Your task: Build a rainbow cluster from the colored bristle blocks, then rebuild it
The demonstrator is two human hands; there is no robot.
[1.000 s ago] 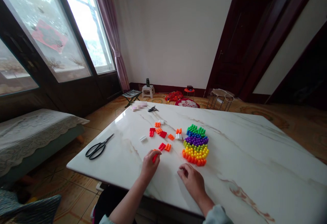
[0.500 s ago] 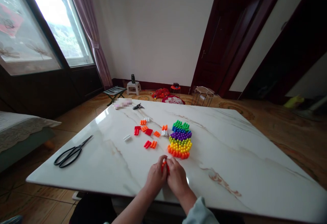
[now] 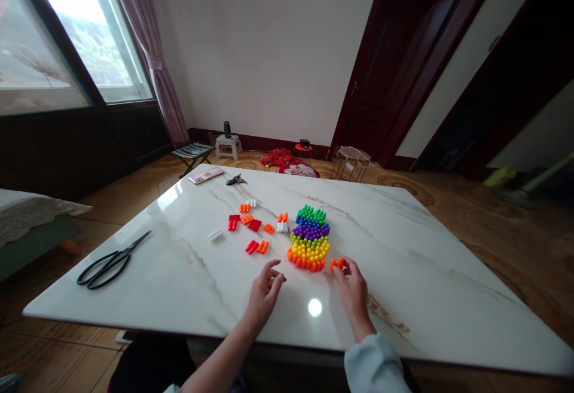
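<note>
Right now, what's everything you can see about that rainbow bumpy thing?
The rainbow bumpy thing is a close-packed cluster of small, shiny, rounded tips that look like plastic. Its bands run from green at the far end through blue, purple, yellow-green and yellow to orange at the near end. It rests on the white marbled table. The right hand's grip holds orange pieces beside its near right corner, with a small gap between. How its parts join is too small to tell.

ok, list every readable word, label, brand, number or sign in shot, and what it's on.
Readable text: none.
Phone: any marking too small to read.
Dark container on the white stool: any label too small to read.
Scissors, pliers: no lettering can be made out.
Orange piece in the right hand: none visible.
</note>
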